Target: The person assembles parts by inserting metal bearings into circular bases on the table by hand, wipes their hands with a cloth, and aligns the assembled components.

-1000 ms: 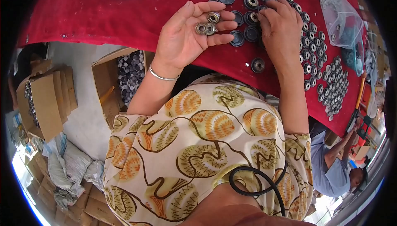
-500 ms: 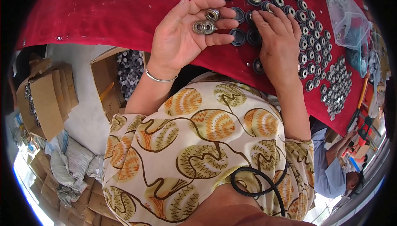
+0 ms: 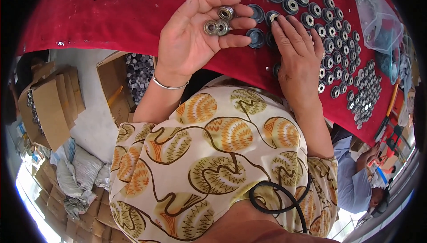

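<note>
My left hand (image 3: pixel 195 38) is palm up over the red cloth (image 3: pixel 111 16), with three small metal bearings (image 3: pixel 218 24) lying on its fingers. A thin bangle (image 3: pixel 169 85) circles that wrist. My right hand (image 3: pixel 298 56) lies palm down on the cloth, fingertips pressing on dark round discs (image 3: pixel 257 37) in the rows there. Several discs fitted with bearings (image 3: pixel 331 42) run in curved rows to the right of that hand.
A clear plastic bag (image 3: pixel 378 25) lies at the cloth's right end. Open cardboard boxes (image 3: pixel 53 105) and a box of small metal parts (image 3: pixel 140 74) stand on the floor at the left. Another person in a blue shirt (image 3: pixel 356 176) sits at the lower right.
My left hand has risen and its fingers have spread a little with the bearings on them. My right hand has slid down and left along the rows of discs.
</note>
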### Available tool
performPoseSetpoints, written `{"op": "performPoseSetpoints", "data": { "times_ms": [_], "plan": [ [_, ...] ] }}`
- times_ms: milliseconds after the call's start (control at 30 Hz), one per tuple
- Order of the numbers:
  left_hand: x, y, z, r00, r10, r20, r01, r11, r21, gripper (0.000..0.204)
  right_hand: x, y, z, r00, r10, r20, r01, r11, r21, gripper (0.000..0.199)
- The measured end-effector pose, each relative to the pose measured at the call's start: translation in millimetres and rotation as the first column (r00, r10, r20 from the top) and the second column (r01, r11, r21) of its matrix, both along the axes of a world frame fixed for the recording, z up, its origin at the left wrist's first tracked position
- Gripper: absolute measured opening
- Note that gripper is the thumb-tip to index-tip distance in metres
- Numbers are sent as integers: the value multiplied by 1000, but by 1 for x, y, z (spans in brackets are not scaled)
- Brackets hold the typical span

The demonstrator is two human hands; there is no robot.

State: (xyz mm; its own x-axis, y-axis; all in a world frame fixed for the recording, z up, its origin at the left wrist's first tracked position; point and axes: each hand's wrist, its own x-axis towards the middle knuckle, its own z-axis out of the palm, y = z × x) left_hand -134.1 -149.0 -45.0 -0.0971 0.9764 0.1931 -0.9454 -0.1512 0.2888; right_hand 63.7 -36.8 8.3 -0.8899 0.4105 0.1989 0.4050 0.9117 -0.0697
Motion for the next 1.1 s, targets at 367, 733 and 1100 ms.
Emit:
{"op": "performPoseSetpoints", "data": {
  "times_ms": [367,733,1100],
  "plan": [
    [11,12,17,988,152,26,-139,955,-263,60,-4,28,-14,993,33,-116,-38,998,-43,42],
    [43,2,8,979,-162,125,193,936,-293,62,-5,-1,-3,942,139,-305,-215,949,-233,22],
    [40,2,8,980,-194,30,193,923,-332,62,-3,9,-1,944,212,-251,-277,925,-261,23]
  ]
}}
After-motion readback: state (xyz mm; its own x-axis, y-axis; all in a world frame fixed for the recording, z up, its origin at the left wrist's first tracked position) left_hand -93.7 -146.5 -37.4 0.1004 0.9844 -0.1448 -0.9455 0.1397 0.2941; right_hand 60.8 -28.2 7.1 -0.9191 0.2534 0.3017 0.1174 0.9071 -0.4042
